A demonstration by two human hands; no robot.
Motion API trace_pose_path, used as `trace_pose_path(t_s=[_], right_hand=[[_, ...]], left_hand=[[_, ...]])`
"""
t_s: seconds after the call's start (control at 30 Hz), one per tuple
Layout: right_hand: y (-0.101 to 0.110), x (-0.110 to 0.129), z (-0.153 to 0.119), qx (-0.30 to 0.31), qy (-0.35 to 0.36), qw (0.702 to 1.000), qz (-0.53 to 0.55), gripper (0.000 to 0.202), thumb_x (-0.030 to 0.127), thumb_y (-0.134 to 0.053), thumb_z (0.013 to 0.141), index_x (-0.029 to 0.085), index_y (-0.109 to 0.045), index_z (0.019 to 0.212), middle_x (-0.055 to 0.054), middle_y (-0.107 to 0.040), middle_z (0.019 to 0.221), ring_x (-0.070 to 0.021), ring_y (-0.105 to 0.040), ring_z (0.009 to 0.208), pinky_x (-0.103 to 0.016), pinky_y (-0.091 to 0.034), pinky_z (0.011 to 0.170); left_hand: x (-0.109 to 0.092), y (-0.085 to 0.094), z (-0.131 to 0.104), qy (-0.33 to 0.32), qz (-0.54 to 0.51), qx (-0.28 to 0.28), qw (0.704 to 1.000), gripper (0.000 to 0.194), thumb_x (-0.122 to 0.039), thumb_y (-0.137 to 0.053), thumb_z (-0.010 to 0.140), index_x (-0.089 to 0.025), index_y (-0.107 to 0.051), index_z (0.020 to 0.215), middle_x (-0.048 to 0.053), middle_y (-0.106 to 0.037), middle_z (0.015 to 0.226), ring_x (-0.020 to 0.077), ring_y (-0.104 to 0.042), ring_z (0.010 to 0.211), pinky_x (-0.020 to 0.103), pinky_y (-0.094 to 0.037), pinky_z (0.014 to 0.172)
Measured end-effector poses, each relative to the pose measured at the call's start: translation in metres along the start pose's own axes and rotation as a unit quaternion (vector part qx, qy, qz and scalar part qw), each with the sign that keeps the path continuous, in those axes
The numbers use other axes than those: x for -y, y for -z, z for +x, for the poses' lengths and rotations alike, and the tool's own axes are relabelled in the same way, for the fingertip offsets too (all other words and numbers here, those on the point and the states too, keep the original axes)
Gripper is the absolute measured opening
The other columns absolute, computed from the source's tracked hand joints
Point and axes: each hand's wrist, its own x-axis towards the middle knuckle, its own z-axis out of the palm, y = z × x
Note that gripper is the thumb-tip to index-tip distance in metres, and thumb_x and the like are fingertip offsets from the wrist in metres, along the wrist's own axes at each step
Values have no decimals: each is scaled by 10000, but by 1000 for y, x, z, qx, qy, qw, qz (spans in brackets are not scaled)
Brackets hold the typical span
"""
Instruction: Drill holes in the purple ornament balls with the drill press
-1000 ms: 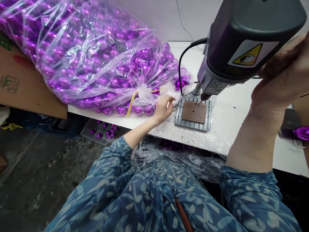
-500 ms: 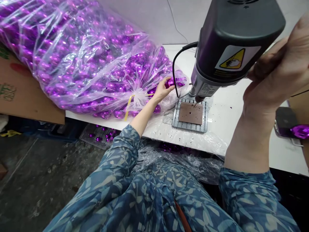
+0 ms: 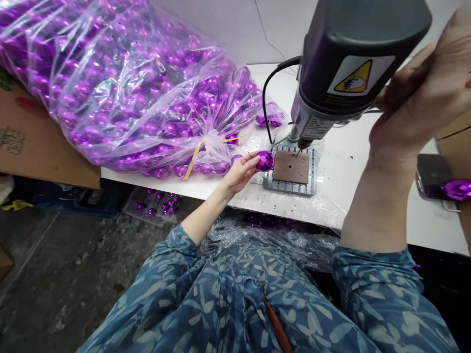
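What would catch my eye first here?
Probably the huge clear bag of shiny purple pieces, filling the upper left. Next, the dark drill head at upper right, with its yellow warning triangle. Between them, the left hand holds one purple piece.

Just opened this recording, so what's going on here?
The person's left hand holds a shiny purple faceted piece by the left edge of a brown plate on a metal base. A drill press stands over the plate, and the right hand is raised beside it; what that hand grips, if anything, is hidden. A big clear bag of similar purple pieces lies to the left, gathered and tied at its neck.
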Motion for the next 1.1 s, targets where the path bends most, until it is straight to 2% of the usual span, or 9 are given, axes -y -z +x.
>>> trace_pose_path(t_s=[0.1,0.2,0.3,0.4,0.63,0.77,0.93,1.1], right_hand=[[-4,3,0,-11,37,999,22,796,917,-723,651,250,-290,690,82,-231,516,-58,-307,435,-324,-159,481],[-5,6,-1,-3,34,999,6,806,915,-691,666,256,-228,686,88,-265,502,-44,-319,425,-322,-160,480],[-4,7,-2,3,33,999,-15,801,939,-636,675,267,-202,707,97,-273,499,-37,-308,411,-327,-164,468],[-3,4,-2,11,37,999,-30,822,980,-573,689,269,-162,729,96,-218,505,-34,-298,416,-311,-193,463],[-2,0,-2,2,62,995,-77,799,1005,-468,754,263,-170,737,77,-248,522,-36,-297,439,-290,-246,489],[-2,1,-3,5,58,997,-43,790,973,-546,748,270,-184,733,81,-226,523,-44,-304,438,-300,-248,490],[-2,3,-4,10,52,998,-25,779,950,-571,740,267,-198,725,86,-248,520,-32,-280,432,-299,-218,469],[-1,2,-5,6,53,998,-41,775,951,-558,756,256,-216,727,85,-263,525,-30,-292,437,-285,-224,464]], left_hand=[[22,-21,8,16,-9,-19,1000,673,-655,-985,892,-231,-798,1381,137,-870,1379,316,-823,1344,522,-678,1179],[37,-36,29,-14,24,-31,999,686,-597,-1013,879,-217,-772,1396,138,-868,1358,306,-815,1339,523,-648,1209],[43,-46,48,-38,64,-14,997,680,-571,-1012,878,-205,-767,1396,128,-877,1288,295,-832,1237,517,-651,1170],[44,-51,56,-50,111,8,992,636,-542,-996,898,-216,-780,1399,124,-879,1302,302,-830,1201,503,-660,1119],[41,-57,57,-104,257,2,961,579,-401,-995,891,-233,-813,1415,142,-838,1369,352,-739,1326,552,-599,1184],[42,-66,57,-166,294,32,941,567,-360,-1017,880,-257,-798,1394,125,-817,1375,362,-722,1346,581,-574,1226],[59,-75,57,-147,253,48,955,682,-411,-1008,896,-223,-714,1482,166,-766,1471,375,-726,1411,589,-571,1259],[66,-74,56,-127,237,41,962,707,-435,-1015,870,-243,-734,1490,171,-746,1563,443,-546,1677,650,-432,1404]])
